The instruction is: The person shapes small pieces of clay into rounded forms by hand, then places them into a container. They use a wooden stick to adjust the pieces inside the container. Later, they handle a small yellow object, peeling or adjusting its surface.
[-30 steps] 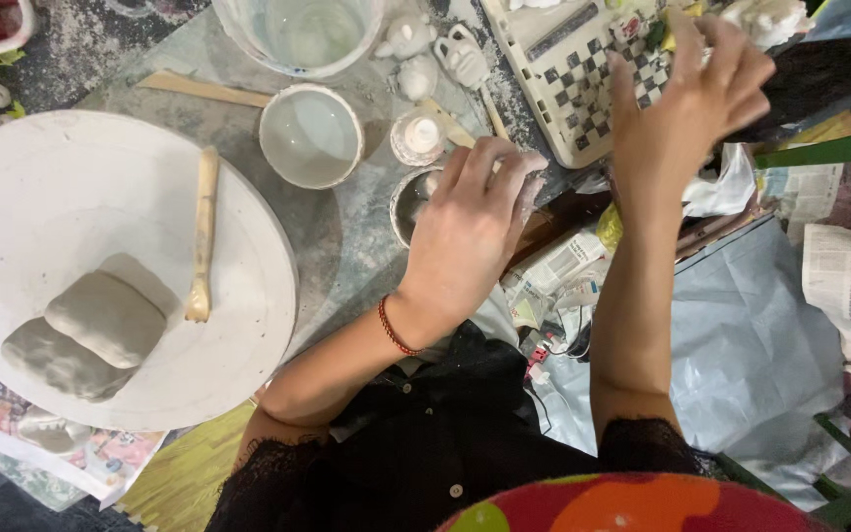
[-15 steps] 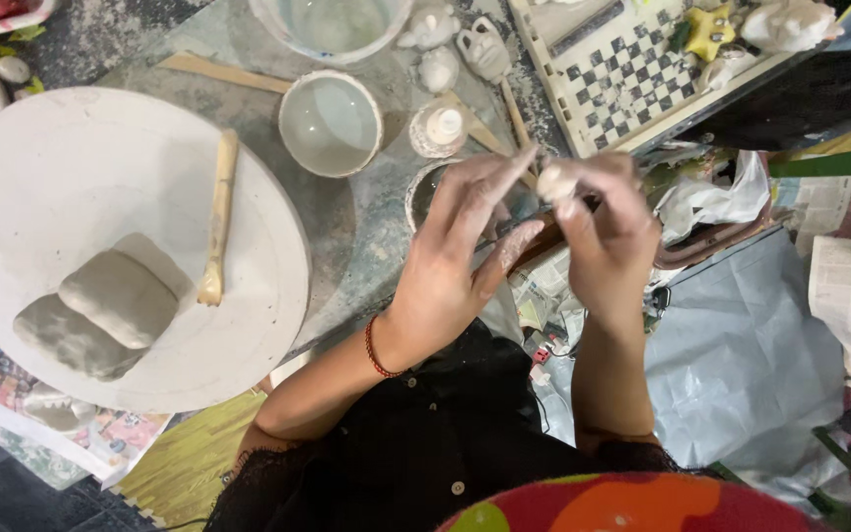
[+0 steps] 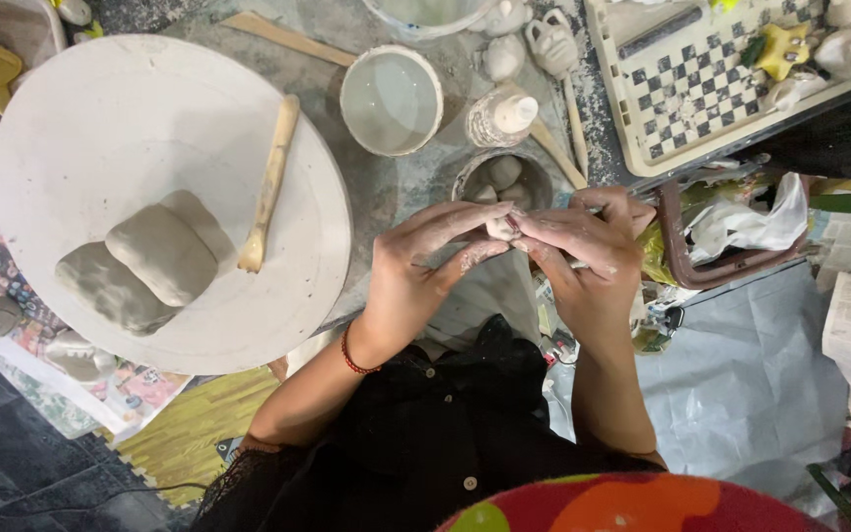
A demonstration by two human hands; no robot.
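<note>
On the worktop's left, a round board (image 3: 100, 128) carries clay slabs (image 3: 149, 256) and a wooden tool (image 3: 270, 182). Rightward, the left hand (image 3: 415, 271) and right hand (image 3: 588, 256) pinch a small clay lump (image 3: 500, 228) before a tin (image 3: 502, 177), below a water bowl (image 3: 391, 100).

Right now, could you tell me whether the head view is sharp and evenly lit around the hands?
Head view: soft, even light, no harsh glare; the left hand and right hand look sharp, pinching a small pale clay lump; the round white clay-dusted board is crisp; the edges bend slightly.
</note>
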